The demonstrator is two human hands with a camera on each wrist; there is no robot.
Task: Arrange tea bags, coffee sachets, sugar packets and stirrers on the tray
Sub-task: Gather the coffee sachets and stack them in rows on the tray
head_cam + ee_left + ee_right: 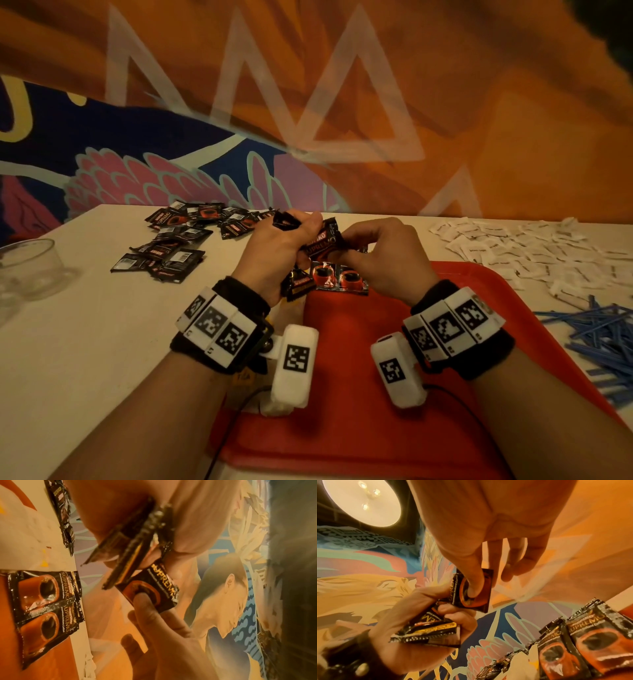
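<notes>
red tray (342,428) in the near centre of the white worktop (85,359), its near part bare. at the tray's far edge lie two coffee sachets (337,278), side by side, printed faces up, with a third at an angle just to their left. directly above them, the left hand (274,253) is curled round a small bundle of sachets (137,545), held edge-on between thumb and fingers; the right hand (380,253) pinches a single sachet (476,589), thumb on its printed face and fingers behind, at the bundle's right end. both hands are therefore narrow and loaded. farther left, a loose heap of sachets (178,236) remains on the worktop; at the left edge stand clear plastic cups (30,263). right of the tray lie blue stirrers (599,339), and beyond them a spread of white sugar packets (534,253). tea bags cannot be identified. judged step: drawing one sachet from the bundle to set it beside the two already laid. to do this well, keep the left grip firm so neighbouring sachets do not slide out, turn the sachet face up, and lay it edge to edge with the row, matching its orientation; the glossy foil will likely slip if pinched lightly.
</notes>
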